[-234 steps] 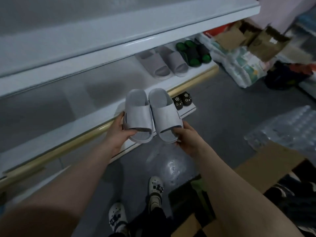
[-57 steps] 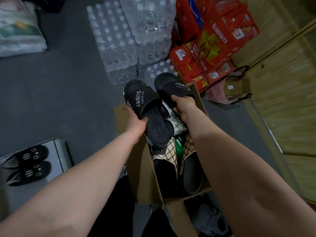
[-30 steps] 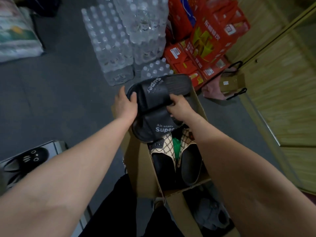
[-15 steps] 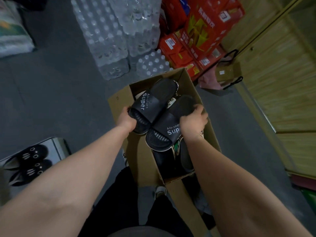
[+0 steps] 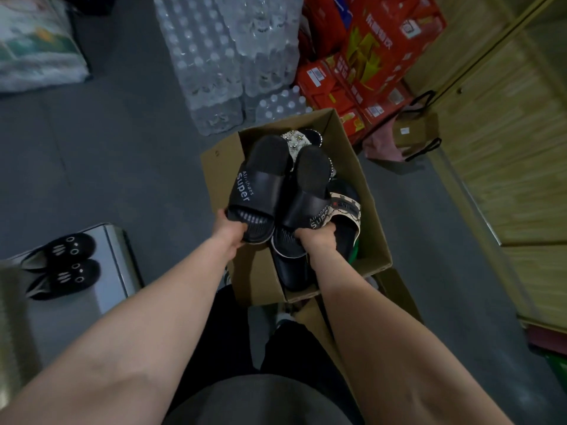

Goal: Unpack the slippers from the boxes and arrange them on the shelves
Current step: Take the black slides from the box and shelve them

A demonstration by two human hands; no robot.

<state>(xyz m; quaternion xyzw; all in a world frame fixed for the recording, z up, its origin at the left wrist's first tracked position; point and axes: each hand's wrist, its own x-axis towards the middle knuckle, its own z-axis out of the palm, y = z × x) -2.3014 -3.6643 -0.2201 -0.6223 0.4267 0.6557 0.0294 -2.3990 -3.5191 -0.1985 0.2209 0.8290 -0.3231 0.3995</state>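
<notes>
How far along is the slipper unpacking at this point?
Done: a pair of black cat-face slippers sits on the metal shelf at the left. In hand: the left hand grips one black Super slipper and the right hand the other Super slipper, over the open cardboard box. Left: shelving this pair, plus the beaded slipper, patterned slipper and plain black slipper in the box.

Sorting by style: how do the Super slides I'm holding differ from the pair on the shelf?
Super slides: open-toed, printed strap; shelf pair: closed-toed, white face marks. The left hand and right hand grip the slides over the box; the shelf pair lies flat. Both black.
</notes>
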